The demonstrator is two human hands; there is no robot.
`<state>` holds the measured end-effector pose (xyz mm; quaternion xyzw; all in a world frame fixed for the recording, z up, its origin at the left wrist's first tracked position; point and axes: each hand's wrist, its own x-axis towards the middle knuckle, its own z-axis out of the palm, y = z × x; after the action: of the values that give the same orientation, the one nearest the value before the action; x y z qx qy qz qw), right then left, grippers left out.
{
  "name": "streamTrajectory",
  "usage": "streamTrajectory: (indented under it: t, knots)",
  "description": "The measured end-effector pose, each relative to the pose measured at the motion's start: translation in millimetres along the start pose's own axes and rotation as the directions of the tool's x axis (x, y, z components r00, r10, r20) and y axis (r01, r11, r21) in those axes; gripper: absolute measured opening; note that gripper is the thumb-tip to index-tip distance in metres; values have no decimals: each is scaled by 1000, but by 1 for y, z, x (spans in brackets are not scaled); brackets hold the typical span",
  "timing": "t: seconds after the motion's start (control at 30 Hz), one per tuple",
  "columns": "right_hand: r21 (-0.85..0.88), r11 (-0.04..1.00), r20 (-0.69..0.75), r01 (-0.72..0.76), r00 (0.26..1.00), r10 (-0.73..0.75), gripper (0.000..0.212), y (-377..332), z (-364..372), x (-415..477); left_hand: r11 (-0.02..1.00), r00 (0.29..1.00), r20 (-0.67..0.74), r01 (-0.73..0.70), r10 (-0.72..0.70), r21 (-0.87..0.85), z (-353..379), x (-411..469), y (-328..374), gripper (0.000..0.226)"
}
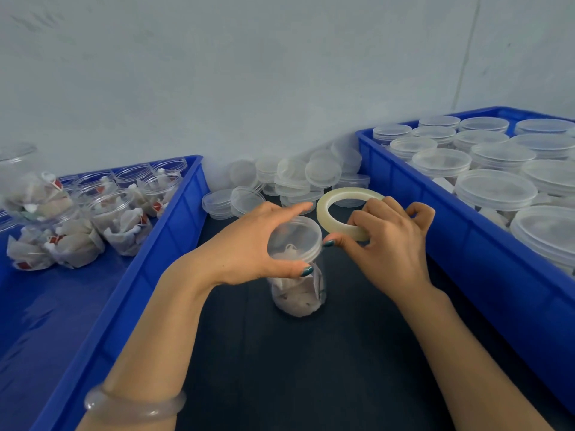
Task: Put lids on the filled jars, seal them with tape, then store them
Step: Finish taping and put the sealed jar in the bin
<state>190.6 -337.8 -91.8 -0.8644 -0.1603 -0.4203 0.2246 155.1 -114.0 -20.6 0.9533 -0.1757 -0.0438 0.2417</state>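
Observation:
A clear plastic jar (300,293) filled with white sachets stands upright on the dark table, its translucent lid (295,236) on top. My left hand (249,244) grips the lid rim, thumb at the front and fingers over the back. My right hand (389,241) holds a roll of clear tape (326,206) just right of the lid, thumb tip close to the lid's edge. Whether a tape strip reaches the jar is too faint to tell.
A blue crate (161,253) on the left holds several open filled jars (124,213). A blue crate (435,231) on the right holds several lidded jars (494,188). Loose lids (292,181) lie piled at the back by the wall.

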Motion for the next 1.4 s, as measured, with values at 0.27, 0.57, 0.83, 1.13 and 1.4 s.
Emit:
streamTrajectory:
  t: [0.27,0.57,0.83,1.13,1.4]
  knots:
    - [55,998,17,34,999,-35,50,-12,3,-4,995,982,-174,63,-75,-76,20,0,11,84]
    - [88,978,131,189,971,-199,43,9,-4,0,995,946,-318,34,-61,-91,27,1,5,76]
    - [21,993,70,115,991,-116,56,21,-7,1,995,969,-243,-54,31,-85,23,-2,0,55]
    - [-99,992,-64,75,995,-82,58,16,0,0,941,976,-170,180,-135,286,22,-5,7,72]
    - [-69,993,-41,94,994,-97,56,9,4,-3,997,998,-44,45,-42,67,13,-13,7,68]
